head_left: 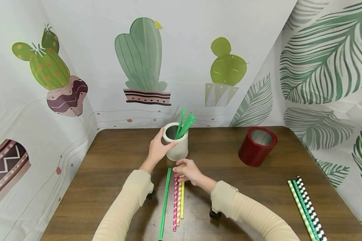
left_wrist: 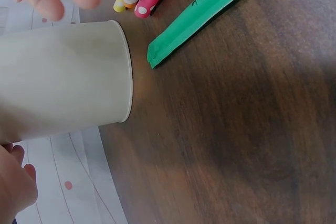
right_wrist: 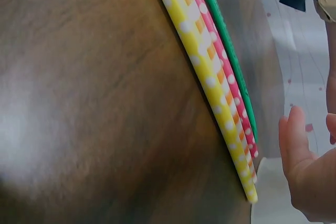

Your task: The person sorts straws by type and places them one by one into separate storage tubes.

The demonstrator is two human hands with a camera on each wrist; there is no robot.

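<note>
My left hand [head_left: 158, 147] grips the off-white can [head_left: 180, 149] near its rim, thumb on the near side and fingers round the left side. Several green paper-wrapped sticks [head_left: 187, 125] stand in the can, leaning right. My right hand [head_left: 189, 171] is just in front of the can, above the far ends of the straws, its fingers loosely bent with nothing between them. Beneath it lie a pink dotted straw [head_left: 175, 207], an orange striped straw [head_left: 179, 207] and a yellow dotted straw [right_wrist: 211, 82]. One green wrapped stick [head_left: 165, 204] lies to their left.
A dark red can [head_left: 253, 152] stands at the back right of the wooden table [head_left: 108, 180]. Light green, teal and black-and-white straws [head_left: 307, 207] lie by the right edge. A printed cactus cloth [head_left: 187, 67] hangs right behind the table.
</note>
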